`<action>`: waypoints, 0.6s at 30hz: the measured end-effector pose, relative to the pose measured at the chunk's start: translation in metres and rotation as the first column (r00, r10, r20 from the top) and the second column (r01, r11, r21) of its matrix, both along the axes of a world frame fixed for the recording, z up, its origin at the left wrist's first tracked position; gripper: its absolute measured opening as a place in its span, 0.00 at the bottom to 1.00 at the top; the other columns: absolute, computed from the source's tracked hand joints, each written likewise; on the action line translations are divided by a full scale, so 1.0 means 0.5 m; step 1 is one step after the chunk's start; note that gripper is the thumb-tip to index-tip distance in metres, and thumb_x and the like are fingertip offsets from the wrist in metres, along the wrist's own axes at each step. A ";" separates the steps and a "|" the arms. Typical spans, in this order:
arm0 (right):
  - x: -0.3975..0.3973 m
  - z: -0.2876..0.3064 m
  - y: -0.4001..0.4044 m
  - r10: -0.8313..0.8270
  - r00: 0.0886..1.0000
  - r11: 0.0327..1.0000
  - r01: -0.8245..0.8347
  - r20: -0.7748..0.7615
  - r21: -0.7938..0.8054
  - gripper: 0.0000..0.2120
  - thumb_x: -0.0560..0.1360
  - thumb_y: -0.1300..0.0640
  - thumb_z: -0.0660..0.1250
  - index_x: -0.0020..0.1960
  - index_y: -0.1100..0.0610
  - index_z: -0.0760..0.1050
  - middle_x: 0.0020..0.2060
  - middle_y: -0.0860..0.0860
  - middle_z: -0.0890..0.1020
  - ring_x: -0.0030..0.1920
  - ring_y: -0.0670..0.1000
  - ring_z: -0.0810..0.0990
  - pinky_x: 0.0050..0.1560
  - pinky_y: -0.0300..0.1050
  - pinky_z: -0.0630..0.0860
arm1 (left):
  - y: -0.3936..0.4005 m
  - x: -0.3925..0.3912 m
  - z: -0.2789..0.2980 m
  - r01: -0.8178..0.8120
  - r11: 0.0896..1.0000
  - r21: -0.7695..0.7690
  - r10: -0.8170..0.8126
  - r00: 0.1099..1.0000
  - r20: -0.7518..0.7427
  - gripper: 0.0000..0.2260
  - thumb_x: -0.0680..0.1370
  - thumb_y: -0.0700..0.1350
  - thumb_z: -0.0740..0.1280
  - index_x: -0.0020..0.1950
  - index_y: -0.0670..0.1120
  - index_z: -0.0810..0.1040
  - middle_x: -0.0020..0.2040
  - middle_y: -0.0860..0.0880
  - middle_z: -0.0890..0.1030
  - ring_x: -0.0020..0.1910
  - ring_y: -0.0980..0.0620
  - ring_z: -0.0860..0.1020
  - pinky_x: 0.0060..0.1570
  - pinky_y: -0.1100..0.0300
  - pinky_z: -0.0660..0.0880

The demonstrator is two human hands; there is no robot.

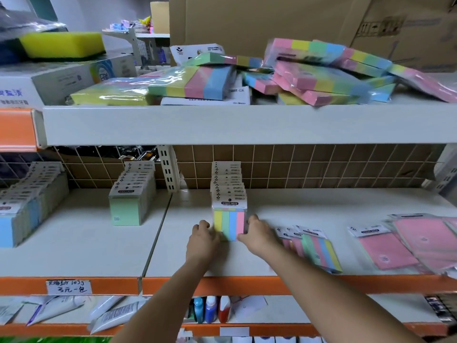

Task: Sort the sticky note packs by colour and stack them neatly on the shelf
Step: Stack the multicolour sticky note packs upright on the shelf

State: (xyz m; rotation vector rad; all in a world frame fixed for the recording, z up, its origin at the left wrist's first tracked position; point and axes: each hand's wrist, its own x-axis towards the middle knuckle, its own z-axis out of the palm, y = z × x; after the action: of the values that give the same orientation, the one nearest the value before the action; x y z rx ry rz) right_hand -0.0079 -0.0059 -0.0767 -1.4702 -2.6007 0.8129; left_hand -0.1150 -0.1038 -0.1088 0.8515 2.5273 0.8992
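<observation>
Low in the frame, two bare forearms reaching up from the bottom edge toward the middle shelf (188, 253), a smooth off-white board with a glossy orange front lip. Left hand (203, 240) and right hand (258, 233) set against opposite sides of an upright row of striped packs (229, 219) at centre frame; fingers of both curled round the front pack's lower corners, gripping it from left and right. Front pack blocky, film-wrapped, four vertical bands of yellow, green, blue and pink under a white card header.

Just right of the right hand, flat striped packs (319, 251) lying overlapped on the shelf; further right, thin pink packs (388, 251) in shiny sleeves, fanned loosely. Left of centre, an upright row of pale green packs (128, 206); at the left edge, a leaning row of blue packs (14, 219).

Behind, a brown wire-grid backing (296, 167).

Upper half: the top shelf (222, 125), matte grey-white, heaped with a jumble of pastel packs (309, 78) in crinkled film. Upper left, a yellow sponge (61, 43), porous and slab-shaped. Top right, a cardboard box (272, 18).
</observation>
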 end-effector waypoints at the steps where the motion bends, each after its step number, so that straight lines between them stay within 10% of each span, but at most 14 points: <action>1: 0.007 0.006 0.002 0.011 0.999 1.000 -0.011 -0.032 -0.013 0.20 0.75 0.53 0.67 0.63 0.60 0.67 0.59 0.57 0.78 0.58 0.59 0.77 0.46 0.43 0.71 | -0.001 0.007 0.005 -0.018 0.999 0.029 0.018 1.000 -0.001 0.15 0.79 0.48 0.64 0.61 0.41 0.68 0.60 0.42 0.71 0.57 0.41 0.75 0.50 0.53 0.70; 8: 0.086 0.042 0.051 0.020 0.980 0.997 -0.006 -0.197 0.070 0.14 0.74 0.54 0.64 0.59 0.53 0.73 0.52 0.54 0.83 0.54 0.57 0.79 0.49 0.45 0.75 | 0.033 0.102 0.077 0.044 0.987 0.152 -0.016 0.984 -0.178 0.09 0.79 0.49 0.62 0.52 0.44 0.69 0.54 0.45 0.73 0.53 0.43 0.74 0.45 0.55 0.68; 18: 0.308 0.020 0.141 -0.144 0.981 0.984 0.129 0.132 0.119 0.12 0.75 0.47 0.63 0.55 0.51 0.77 0.58 0.52 0.81 0.59 0.54 0.78 0.53 0.43 0.73 | 0.119 0.295 0.096 0.316 0.941 0.122 -0.314 0.949 -0.040 0.09 0.77 0.47 0.64 0.51 0.45 0.81 0.53 0.46 0.79 0.53 0.47 0.78 0.52 0.58 0.74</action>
State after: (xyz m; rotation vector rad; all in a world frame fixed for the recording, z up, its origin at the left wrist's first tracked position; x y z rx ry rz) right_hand 0.1460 0.0645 -0.0668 -1.7087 -2.5571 0.5612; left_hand 0.0323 -0.0441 -0.0610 1.2671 2.2758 0.9528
